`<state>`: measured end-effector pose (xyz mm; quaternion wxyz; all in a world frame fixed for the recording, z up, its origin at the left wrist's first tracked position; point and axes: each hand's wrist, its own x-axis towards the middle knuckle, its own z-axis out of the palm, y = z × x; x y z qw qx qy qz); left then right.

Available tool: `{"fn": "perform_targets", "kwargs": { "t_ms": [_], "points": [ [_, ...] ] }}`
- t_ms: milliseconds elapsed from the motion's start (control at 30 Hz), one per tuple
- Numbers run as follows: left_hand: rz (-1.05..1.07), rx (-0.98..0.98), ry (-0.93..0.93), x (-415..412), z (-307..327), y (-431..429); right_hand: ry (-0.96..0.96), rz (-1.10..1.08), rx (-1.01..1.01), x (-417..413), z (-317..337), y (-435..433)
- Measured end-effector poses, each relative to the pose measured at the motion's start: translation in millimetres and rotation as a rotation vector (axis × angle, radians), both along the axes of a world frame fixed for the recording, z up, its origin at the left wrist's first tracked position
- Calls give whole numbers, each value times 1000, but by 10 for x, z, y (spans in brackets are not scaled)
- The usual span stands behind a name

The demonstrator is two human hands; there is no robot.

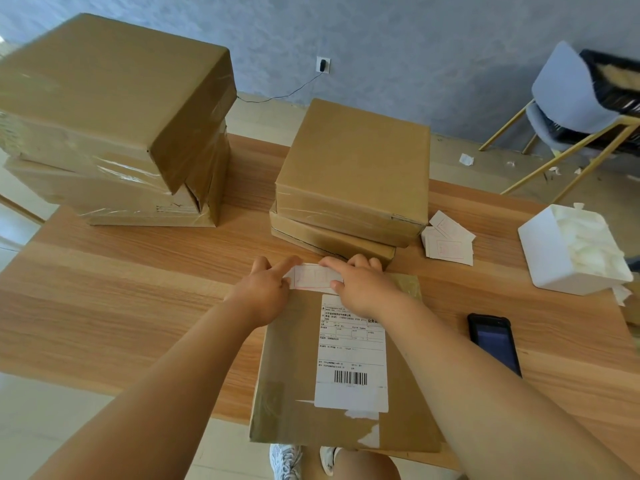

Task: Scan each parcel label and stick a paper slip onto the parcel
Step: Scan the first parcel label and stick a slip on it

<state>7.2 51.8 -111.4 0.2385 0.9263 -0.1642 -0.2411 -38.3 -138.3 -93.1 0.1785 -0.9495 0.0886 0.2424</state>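
Pressing slip (313, 277) (thin paper) onto parcel (287, 375)

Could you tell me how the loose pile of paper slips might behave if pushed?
The paper slips lie thin and unevenly fanned, so a push would probably scatter them. Lifted, each likely feels light and floppy.

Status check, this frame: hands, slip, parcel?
Left hand and right hand both pressing paper slip onto parcel, far edge. Shipping label barcode visible. Handheld scanner idle at right. No obstruction.
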Motion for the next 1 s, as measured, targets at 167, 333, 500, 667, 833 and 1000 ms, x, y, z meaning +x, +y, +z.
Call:
{"fn": "perform_targets", "kwargs": {
  "t_ms": [167,333,500,667,833,1000],
  "points": [
    [17,-6,-42,-33,-11,22,-59,-47,-73,-78,-34,-121],
    [133,-110,-30,-135,-84,92,-220,-46,-113,-268,-160,-131],
    [174,-127,6,-177,-77,64,-149,-87,117,-282,-79,-259],
    [218,-186,67,-260,-17,135,-307,-188,145,-432,138,-300],
    [374,-309,62,-559,-51,272,-488,-335,77,-878,171,-400],
    [483,-350,154,-849,-168,360,-255,-623,-21,-1234,7,-606]
  ]
}}
